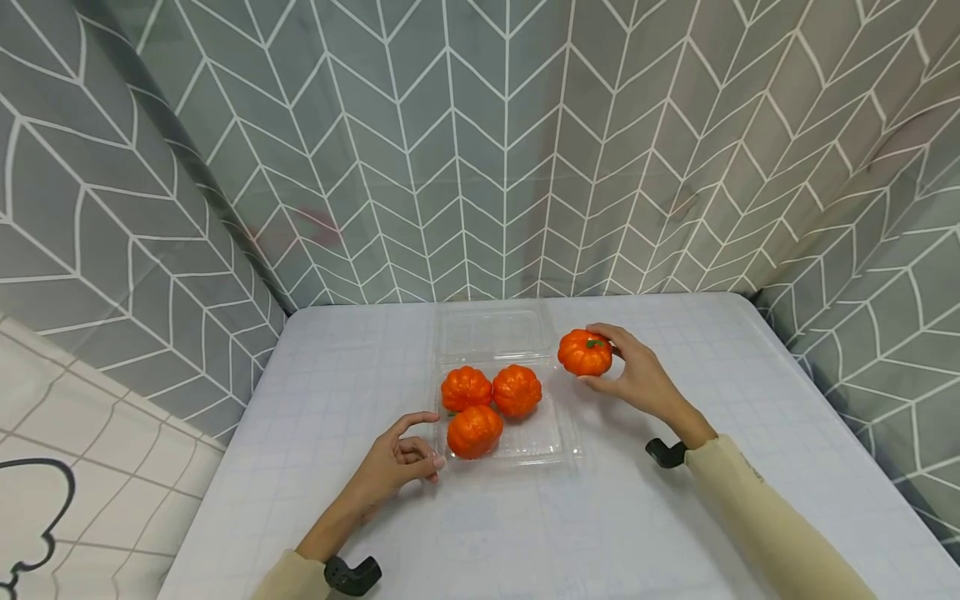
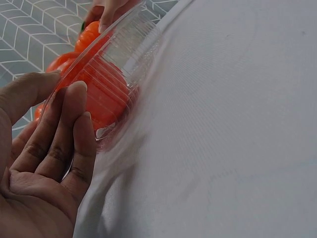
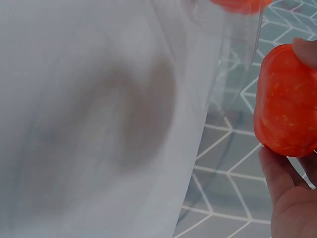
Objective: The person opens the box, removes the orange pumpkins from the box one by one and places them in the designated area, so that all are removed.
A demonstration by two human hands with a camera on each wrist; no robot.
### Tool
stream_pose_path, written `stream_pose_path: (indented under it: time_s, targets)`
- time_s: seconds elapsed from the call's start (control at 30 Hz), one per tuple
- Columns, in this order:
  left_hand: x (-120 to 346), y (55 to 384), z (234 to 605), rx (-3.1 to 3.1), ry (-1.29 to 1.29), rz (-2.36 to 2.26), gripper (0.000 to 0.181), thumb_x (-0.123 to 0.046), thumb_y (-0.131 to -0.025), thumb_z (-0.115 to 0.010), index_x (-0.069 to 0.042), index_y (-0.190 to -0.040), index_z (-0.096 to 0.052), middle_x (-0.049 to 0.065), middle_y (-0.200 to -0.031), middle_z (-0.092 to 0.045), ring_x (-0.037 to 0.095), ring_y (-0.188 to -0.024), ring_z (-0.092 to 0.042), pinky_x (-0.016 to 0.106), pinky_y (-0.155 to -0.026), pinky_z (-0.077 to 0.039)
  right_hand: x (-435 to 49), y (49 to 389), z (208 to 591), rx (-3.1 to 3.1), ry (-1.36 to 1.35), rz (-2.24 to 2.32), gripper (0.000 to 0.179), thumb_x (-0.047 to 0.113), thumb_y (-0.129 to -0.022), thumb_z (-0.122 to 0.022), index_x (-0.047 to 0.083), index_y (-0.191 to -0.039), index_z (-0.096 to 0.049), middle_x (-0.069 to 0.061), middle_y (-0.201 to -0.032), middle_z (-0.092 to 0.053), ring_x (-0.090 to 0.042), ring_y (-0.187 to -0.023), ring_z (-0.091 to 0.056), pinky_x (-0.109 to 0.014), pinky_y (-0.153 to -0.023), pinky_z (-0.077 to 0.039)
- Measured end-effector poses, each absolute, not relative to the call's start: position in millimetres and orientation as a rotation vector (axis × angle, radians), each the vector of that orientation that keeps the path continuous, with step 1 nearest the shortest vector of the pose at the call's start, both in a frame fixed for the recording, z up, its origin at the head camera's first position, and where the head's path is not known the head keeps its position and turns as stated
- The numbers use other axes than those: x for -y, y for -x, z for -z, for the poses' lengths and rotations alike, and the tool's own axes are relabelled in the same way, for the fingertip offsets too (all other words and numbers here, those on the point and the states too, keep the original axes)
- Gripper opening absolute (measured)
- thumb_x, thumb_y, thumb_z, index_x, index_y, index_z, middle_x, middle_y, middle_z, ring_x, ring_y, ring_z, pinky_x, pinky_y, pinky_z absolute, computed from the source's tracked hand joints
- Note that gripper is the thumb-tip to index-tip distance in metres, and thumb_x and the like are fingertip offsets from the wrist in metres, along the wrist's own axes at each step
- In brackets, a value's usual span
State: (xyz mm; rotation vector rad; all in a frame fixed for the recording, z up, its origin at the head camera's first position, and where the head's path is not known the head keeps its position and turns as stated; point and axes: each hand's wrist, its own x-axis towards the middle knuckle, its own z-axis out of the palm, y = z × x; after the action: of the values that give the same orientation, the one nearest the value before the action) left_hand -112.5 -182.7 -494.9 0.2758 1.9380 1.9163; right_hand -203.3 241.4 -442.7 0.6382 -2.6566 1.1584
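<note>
My right hand (image 1: 637,375) grips a small orange pumpkin (image 1: 584,353) with a green stem, thumb and fingers on its sides, at the right of a clear plastic clamshell box (image 1: 536,433). In the right wrist view this pumpkin (image 3: 285,104) appears at the right edge, above its shadow. Three similar pumpkins (image 1: 475,432) sit grouped at the left of the box's base. At the box's left edge is my left hand (image 1: 393,458), its fingers loosely bent. The left wrist view shows its fingertips (image 2: 77,91) right at the clear wall, beside a pumpkin (image 2: 106,94).
The box's lid (image 1: 495,332) lies folded back toward the table's far edge. A white patterned cloth covers the table (image 1: 322,367). Grey curtains (image 1: 480,167) with white chevron lines hang behind and at both sides. Each wrist carries a black camera mount (image 1: 352,575).
</note>
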Motion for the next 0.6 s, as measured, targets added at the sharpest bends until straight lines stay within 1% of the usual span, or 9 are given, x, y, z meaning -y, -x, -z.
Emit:
stream_pose_path:
  time_s: [0.3, 0.6]
  targets:
    - [183, 112, 494, -1.937, -0.269, -1.912, 0.069, -0.014, -0.092, -0.08, -0.012, -0.15, -0.043, 0.015, -0.091, -0.068, 0.026, -0.078, -0.071, 0.038, -0.08, -0.062, -253, 218, 450, 2.675, -0.55, -1.186, 0.077, 0.01, -0.081, -0.089, 0.007, -0.146, -0.049, -0.016, -0.147, -0.051, -0.036, -0.134, -0.049, -0.056, -0.107, -0.045]
    - [184, 113, 494, -1.94, -0.275, -1.912, 0.07, -0.014, -0.092, -0.08, -0.011, -0.151, -0.043, 0.016, -0.091, -0.068, 0.027, -0.078, -0.071, 0.038, -0.08, -0.061, -264, 229, 462, 2.694, -0.477, -1.183, 0.075, 0.008, -0.082, -0.088, 0.001, -0.146, -0.049, -0.021, -0.147, -0.05, -0.04, -0.134, -0.048, -0.059, -0.107, -0.044]
